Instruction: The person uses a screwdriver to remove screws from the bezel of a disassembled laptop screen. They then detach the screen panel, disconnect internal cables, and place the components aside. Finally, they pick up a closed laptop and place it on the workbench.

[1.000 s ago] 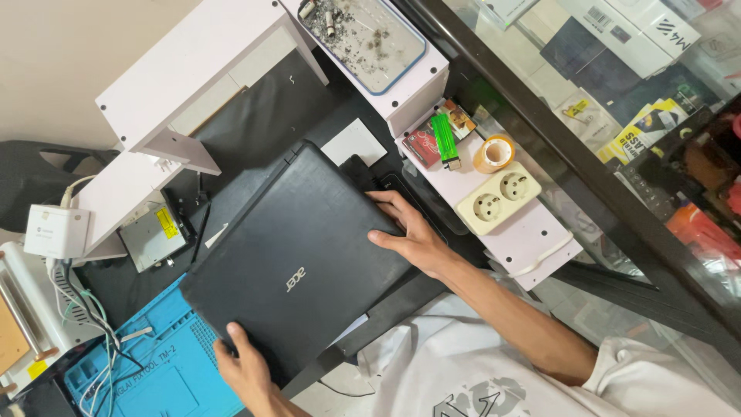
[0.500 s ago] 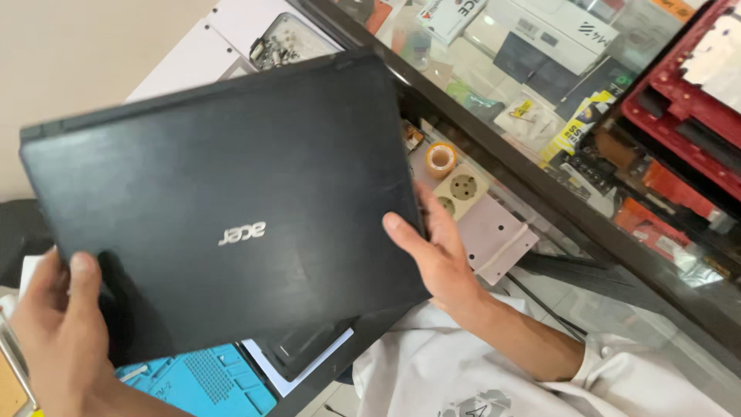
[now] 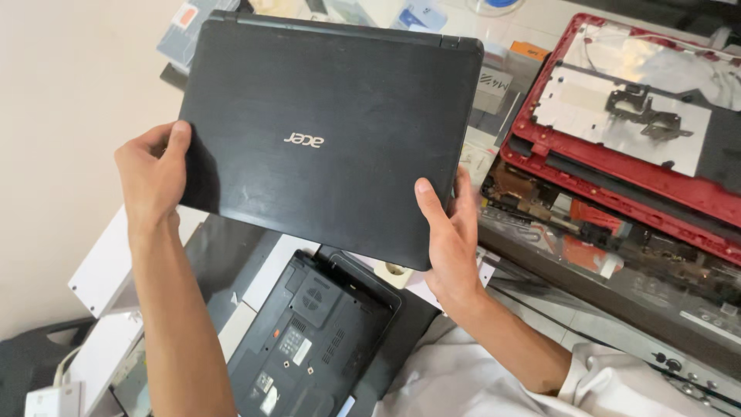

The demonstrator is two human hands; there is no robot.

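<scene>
Since the earlier frame we have raised the closed black laptop [image 3: 328, 139] higher, clear of the surface, so a second dark laptop [image 3: 312, 340] now shows upturned below our hands. Our left hand [image 3: 154, 174] clamps its left edge, thumb on the lid; our right hand [image 3: 450, 232] grips the lower right corner. Our fingers behind are hidden. Right of the right hand, a red laptop shell [image 3: 617, 139] is cut off.

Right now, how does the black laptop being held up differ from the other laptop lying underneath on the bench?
The held laptop is lifted in the air, gripped by the left hand and right hand; the lower laptop lies on the bench. The held laptop shows its smooth lid with a logo; the lower laptop shows its underside, with vents and stickers. Both are black and closed.
</scene>
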